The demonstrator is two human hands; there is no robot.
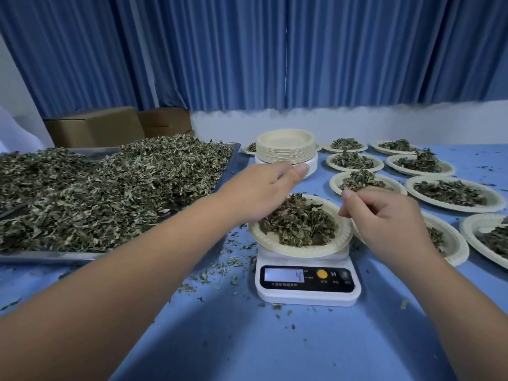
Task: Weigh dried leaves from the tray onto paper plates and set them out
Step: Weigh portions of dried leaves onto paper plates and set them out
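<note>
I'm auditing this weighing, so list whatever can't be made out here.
Head view only.
- Scale display: only a 4 reads, the rest is washed out.
- Right hand: curled fingers hide whether it pinches anything.
- Tray: left end cut by the frame edge.
- Plate beyond the right hand: mostly covered by it.

scale (308,281) display (284,275) reads 4, digit at the right end of the LCD. M printed on the black panel right of the orange button (322,274). small print below (tiny white characters) too blurred to read
</note>
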